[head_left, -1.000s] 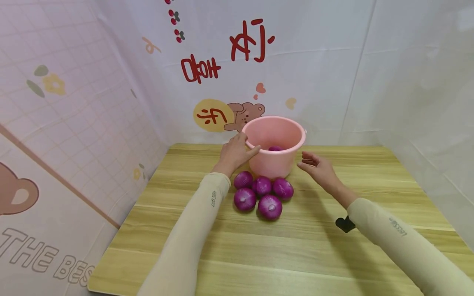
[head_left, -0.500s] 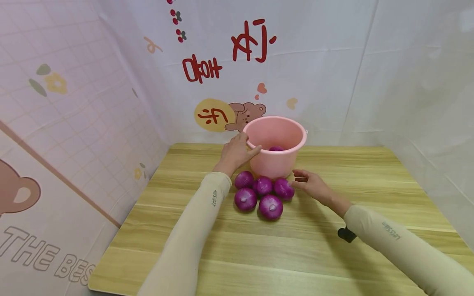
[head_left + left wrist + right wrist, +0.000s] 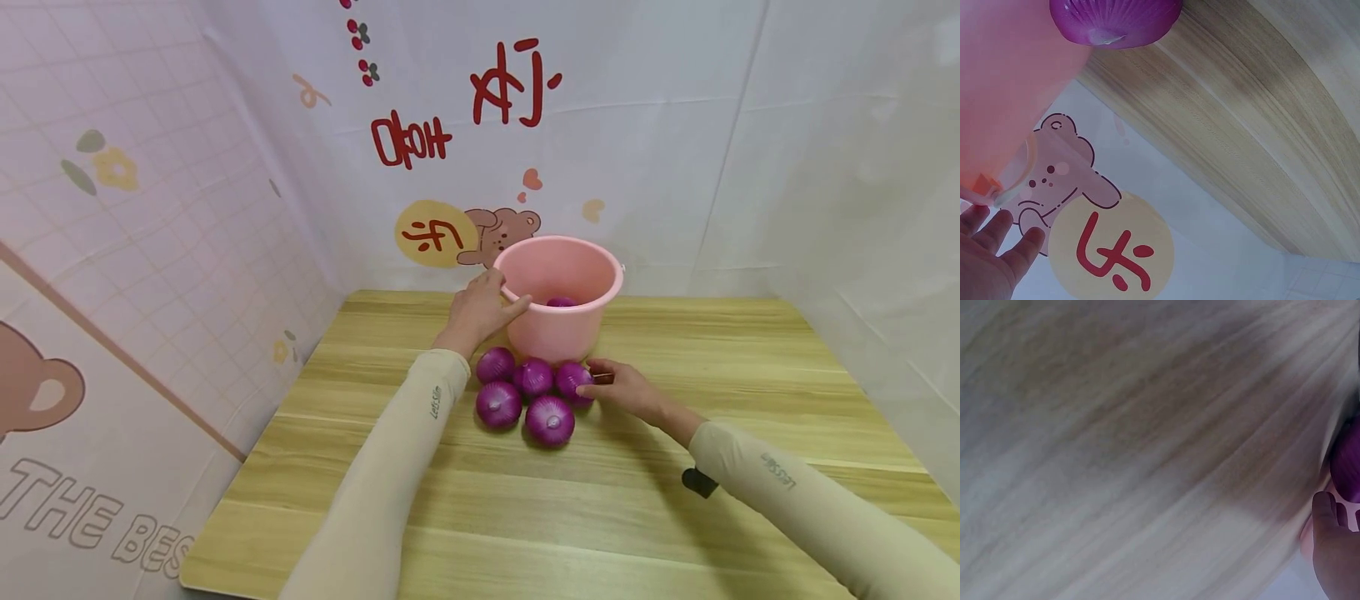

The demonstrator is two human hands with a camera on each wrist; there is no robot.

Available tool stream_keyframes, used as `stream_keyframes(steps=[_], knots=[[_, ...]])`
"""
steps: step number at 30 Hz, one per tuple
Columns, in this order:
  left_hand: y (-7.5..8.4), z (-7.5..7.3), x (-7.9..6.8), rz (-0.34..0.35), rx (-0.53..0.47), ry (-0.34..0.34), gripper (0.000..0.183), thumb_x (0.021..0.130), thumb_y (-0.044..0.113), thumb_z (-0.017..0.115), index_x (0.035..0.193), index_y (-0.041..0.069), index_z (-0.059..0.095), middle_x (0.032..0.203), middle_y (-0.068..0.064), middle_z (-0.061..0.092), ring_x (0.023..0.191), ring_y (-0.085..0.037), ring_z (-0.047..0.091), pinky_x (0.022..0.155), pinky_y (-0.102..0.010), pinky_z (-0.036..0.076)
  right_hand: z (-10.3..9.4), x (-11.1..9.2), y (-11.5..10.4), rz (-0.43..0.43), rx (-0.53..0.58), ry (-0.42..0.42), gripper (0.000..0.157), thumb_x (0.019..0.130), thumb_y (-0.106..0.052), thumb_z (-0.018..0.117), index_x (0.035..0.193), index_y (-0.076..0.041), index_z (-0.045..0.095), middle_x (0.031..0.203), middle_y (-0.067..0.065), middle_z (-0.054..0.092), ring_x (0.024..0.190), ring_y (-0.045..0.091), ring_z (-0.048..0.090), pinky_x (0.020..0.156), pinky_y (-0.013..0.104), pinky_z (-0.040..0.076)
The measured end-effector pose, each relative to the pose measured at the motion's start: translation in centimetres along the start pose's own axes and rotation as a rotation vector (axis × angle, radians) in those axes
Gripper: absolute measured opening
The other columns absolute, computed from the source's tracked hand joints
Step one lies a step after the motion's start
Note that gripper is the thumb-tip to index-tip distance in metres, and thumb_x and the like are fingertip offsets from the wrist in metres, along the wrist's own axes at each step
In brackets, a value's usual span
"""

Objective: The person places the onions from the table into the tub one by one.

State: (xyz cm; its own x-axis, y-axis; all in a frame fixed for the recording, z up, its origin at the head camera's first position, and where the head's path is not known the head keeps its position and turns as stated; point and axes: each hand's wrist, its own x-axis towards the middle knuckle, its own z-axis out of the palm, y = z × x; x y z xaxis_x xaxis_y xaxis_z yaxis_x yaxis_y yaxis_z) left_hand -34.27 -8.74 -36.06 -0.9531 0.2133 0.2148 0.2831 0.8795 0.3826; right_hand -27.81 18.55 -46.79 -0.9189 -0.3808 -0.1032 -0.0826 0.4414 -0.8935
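Observation:
A pink bucket (image 3: 555,333) stands upright near the back of the wooden table, a purple onion (image 3: 561,302) showing inside. Several purple onions lie in front of it in two rows. My left hand (image 3: 478,312) rests on the bucket's left rim; in the left wrist view its fairly straight fingers (image 3: 1022,247) touch the rim near the handle. At the rightmost onion (image 3: 573,382), my right hand (image 3: 626,390) has its thumb over the near side and a finger at the far side. The right wrist view shows the thumb (image 3: 1324,509) just below that onion, at the frame's edge.
The onions in front (image 3: 550,421) sit close against one another and by the bucket's base. Behind the table (image 3: 480,517) hangs a printed white cloth (image 3: 660,167), with more cloth at both sides. A dark device (image 3: 699,482) is under the right wrist.
My right hand has moved down and left from beside the bucket to the rightmost onion. My left hand stays on the rim, and the onions keep their places.

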Motion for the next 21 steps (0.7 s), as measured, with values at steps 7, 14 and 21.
stream_keyframes(steps=[7, 14, 21], knots=[[0.04, 0.02, 0.07, 0.005, -0.006, 0.013, 0.056, 0.090, 0.065, 0.055, 0.114, 0.015, 0.049, 0.107, 0.000, 0.052, 0.099, -0.018, 0.052, 0.089, -0.042, 0.045, 0.42, 0.53, 0.76, -0.014, -0.015, -0.003, 0.068, 0.092, -0.026, 0.073, 0.145, 0.005, 0.042, 0.134, 0.026, 0.054, 0.122, 0.041, 0.054, 0.098, 0.042, 0.047], [0.08, 0.13, 0.08, 0.007, -0.018, 0.023, 0.051, 0.090, 0.061, 0.058, 0.110, 0.015, 0.048, 0.103, 0.000, 0.052, 0.096, -0.018, 0.052, 0.087, -0.041, 0.045, 0.60, 0.59, 0.93, -0.040, 0.005, -0.001, 0.069, 0.091, -0.022, 0.074, 0.145, 0.006, 0.042, 0.131, 0.025, 0.056, 0.118, 0.039, 0.057, 0.091, 0.034, 0.049], [0.16, 0.10, 0.03, 0.004, -0.016, 0.022, 0.050, 0.091, 0.059, 0.059, 0.111, 0.015, 0.048, 0.104, -0.001, 0.052, 0.096, -0.019, 0.052, 0.087, -0.042, 0.045, 0.75, 0.75, 1.00, -0.041, 0.015, 0.003, 0.066, 0.092, -0.018, 0.072, 0.144, 0.009, 0.041, 0.130, 0.027, 0.056, 0.117, 0.040, 0.057, 0.089, 0.035, 0.050]])
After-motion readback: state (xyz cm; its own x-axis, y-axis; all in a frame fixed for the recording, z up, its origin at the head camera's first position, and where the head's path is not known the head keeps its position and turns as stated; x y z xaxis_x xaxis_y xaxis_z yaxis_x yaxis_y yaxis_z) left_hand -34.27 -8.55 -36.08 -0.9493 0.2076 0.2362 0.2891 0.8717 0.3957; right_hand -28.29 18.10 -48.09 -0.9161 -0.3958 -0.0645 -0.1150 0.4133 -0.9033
